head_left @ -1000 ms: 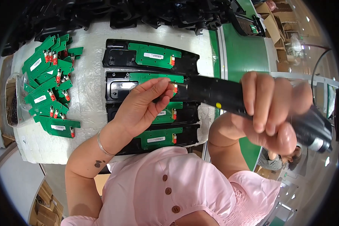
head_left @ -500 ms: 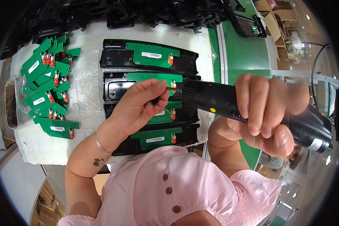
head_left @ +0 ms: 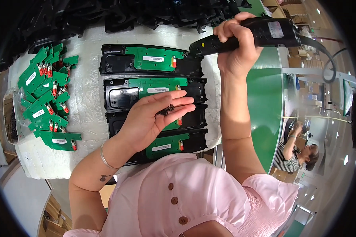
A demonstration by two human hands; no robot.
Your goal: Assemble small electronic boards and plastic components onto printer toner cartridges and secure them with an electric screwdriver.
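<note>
My right hand [head_left: 239, 49] is wrapped round a black electric screwdriver [head_left: 263, 33], which lies across the farthest black plastic panel [head_left: 116, 61]. Its tip meets the right end of the green circuit board [head_left: 140, 63] in that panel, near a red and white connector. Whether a screw sits under the tip is too small to tell. My left hand [head_left: 140, 122] is palm up over the middle panels, fingers stretched, with several small black screws [head_left: 165, 110] lying in it. Below the farthest panel, another black panel [head_left: 122, 96] with its board is partly covered by my left hand.
Loose green circuit boards [head_left: 39, 85] lie heaped on the left of the white padded table [head_left: 87, 39], beside a clear plastic bag [head_left: 21, 114]. Black plastic parts [head_left: 146, 14] are piled along the back. A cable trails from the screwdriver. Another person [head_left: 292, 154] is at the right.
My right hand has swung the screwdriver away from my left fingers, up to the farthest panel. My left hand has opened from a pinch, showing screws in the palm.
</note>
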